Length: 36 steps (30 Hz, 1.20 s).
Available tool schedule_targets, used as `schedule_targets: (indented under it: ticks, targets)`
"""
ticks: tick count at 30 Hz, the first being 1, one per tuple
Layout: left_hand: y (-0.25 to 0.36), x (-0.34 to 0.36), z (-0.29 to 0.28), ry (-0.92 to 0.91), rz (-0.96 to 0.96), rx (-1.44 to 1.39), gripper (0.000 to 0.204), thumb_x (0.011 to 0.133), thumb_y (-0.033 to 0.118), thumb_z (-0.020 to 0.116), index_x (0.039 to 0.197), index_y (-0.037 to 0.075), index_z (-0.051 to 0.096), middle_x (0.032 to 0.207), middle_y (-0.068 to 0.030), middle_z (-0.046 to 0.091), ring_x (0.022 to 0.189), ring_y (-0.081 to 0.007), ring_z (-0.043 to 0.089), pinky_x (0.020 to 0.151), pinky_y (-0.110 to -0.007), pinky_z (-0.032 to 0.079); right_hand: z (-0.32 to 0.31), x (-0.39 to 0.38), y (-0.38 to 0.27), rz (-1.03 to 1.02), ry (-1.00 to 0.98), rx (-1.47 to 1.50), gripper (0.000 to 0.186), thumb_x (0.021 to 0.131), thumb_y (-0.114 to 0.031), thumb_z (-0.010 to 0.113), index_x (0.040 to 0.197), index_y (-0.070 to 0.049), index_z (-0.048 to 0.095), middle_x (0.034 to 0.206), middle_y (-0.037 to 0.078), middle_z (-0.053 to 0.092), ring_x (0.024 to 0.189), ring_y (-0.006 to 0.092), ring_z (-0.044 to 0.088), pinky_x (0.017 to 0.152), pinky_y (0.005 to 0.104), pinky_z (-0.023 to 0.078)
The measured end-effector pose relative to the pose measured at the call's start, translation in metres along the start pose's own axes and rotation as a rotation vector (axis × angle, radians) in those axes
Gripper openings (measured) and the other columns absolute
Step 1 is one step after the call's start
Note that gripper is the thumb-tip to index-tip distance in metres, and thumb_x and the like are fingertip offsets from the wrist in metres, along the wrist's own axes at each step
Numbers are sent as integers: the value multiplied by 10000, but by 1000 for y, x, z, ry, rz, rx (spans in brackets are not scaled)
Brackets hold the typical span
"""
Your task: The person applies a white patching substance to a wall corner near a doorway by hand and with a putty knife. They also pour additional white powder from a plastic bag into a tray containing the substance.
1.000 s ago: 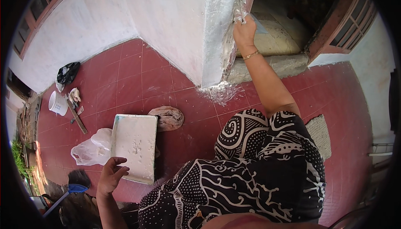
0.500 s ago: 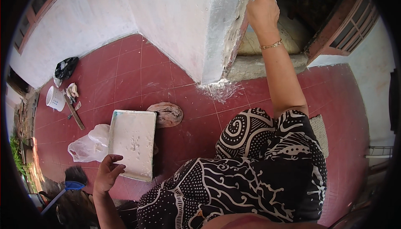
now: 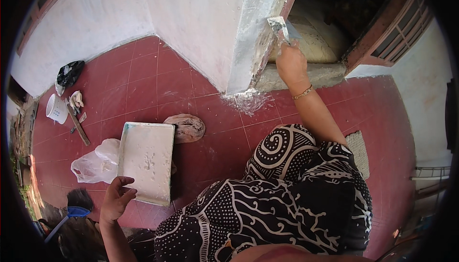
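Right hand (image 3: 292, 66) has come down along the doorway edge since half a second ago, and the tool it grips now shows. From my remote station, the whole floor also sits slightly further toward nine o'clock.

Tool: putty knife (image 3: 277, 25), at one o'clock in my view. Flat blade, thickly smeared with white, darker grey patches near the middle, tilted up toward eleven. Fingers closed around its handle. Bluish translucent edge just at the blade's four o'clock; I cannot tell whether it belongs to the same tool. Blade lies against the wall edge (image 3: 260, 37) in my line of sight; contact I cannot tell.

Left hand (image 3: 114, 202) at eight o'clock: thumb and forefinger slightly apart, a narrow gap, other fingers curled, nothing seen in them. It overlaps the tray's corner; touching or not, I cannot tell.

Tray (image 3: 172, 164), also eight o'clock, nearer centre: shallow, rectangular, filled with off-white paste (image 3: 143, 142), mostly smooth, with pits and lumps around the middle.

Around it: crumpled cloth (image 3: 188, 129) at the tray's two o'clock, clear plastic bag (image 3: 93, 166) at its nine. Further out, toward nine: white bucket (image 3: 57, 109), wooden strip (image 3: 79, 127). White residue (image 3: 252, 102) marks the red tiles (image 3: 114, 94) below the wall edge.
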<state>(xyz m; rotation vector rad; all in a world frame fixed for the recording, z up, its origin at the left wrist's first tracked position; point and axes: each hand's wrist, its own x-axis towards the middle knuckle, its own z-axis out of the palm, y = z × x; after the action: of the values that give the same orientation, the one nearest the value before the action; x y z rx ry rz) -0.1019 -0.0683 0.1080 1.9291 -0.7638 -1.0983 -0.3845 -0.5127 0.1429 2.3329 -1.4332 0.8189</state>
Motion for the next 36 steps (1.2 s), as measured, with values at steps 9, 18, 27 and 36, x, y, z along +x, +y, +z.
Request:
schedule_targets:
  ticks: [9,18,27,36]
  targets:
    - [8,-10,2,-9,7,44,334,771,53,568,1072,-55,470,1044,-128,523,850,-173,561,721,-281,478,11,40,-12,-59,78,7,222,761,-56,459,930,28,575,972,267,503,767,396,583,692,443,480]
    - [-7,-15,-3,40,-50,-48,337,769,51,593,1070,-47,478,991,-86,538,801,-122,534,708,-254,452,48,-33,1,-71,-149,66,308,748,-48,459,1038,33,523,1016,283,488,776,408,573,728,456,471]
    - [-4,-5,5,-13,-39,-3,329,775,62,587,1068,-39,474,1018,-99,535,810,-137,549,702,-267,465,79,-21,4,-44,-234,25,482,771,-68,455,1251,-39,420,1056,255,457,775,384,585,717,446,477]
    - [-15,-7,0,-11,-79,-45,333,781,65,586,1079,-27,469,1032,-108,526,805,-134,547,697,-261,460,87,-83,22,-8,-389,147,481,737,-70,507,1211,-30,439,1138,309,419,848,419,552,744,454,465]
